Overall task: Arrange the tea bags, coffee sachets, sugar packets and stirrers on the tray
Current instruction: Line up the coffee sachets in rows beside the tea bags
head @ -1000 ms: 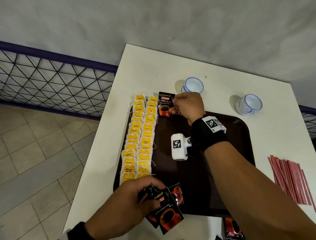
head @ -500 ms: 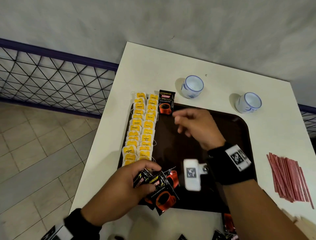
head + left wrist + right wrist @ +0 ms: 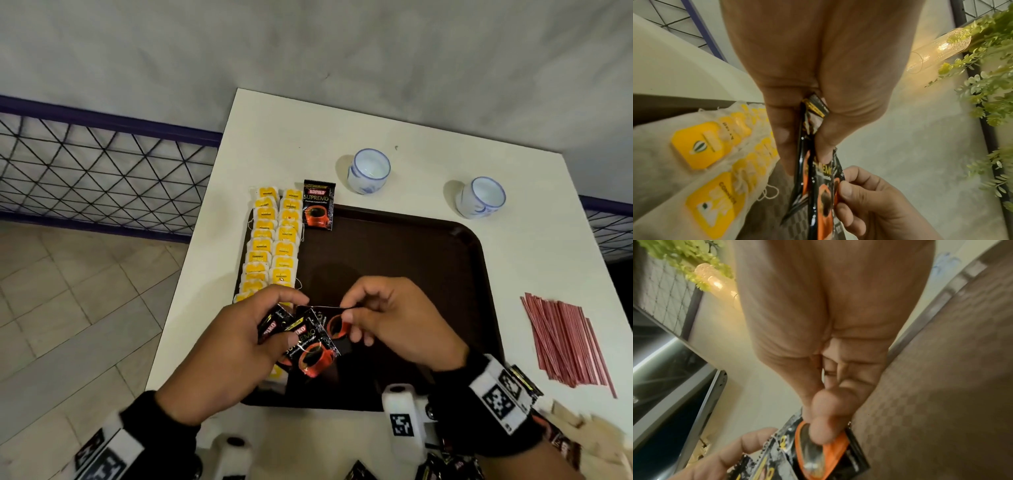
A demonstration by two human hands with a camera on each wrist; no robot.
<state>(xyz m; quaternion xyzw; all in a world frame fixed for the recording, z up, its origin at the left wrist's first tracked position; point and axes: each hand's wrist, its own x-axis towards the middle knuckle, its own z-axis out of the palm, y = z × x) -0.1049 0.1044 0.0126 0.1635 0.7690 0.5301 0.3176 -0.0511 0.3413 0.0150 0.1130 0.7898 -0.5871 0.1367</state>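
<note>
A dark brown tray (image 3: 394, 246) lies on the white table (image 3: 291, 137). Two columns of yellow tea bags (image 3: 274, 240) run down its left side. One black coffee sachet (image 3: 319, 205) lies at the tray's far left corner beside them. My left hand (image 3: 260, 329) grips a fan of black coffee sachets (image 3: 306, 342) over the tray's near left part. My right hand (image 3: 356, 322) pinches the rightmost sachet (image 3: 824, 447) of that fan between thumb and fingers. In the left wrist view the stack (image 3: 818, 162) sits between my left thumb and fingers, above the tea bags (image 3: 701, 146).
Two white cups (image 3: 369, 170) (image 3: 481, 197) stand behind the tray. A bundle of red stirrers (image 3: 565, 342) lies on the table to the right. More black sachets (image 3: 442, 466) lie at the near edge. A blue mesh railing (image 3: 102, 164) borders the table's left.
My right hand left one sachet at the tray's far left corner, drew back toward me and now pinches a sachet from the stack in my left hand.
</note>
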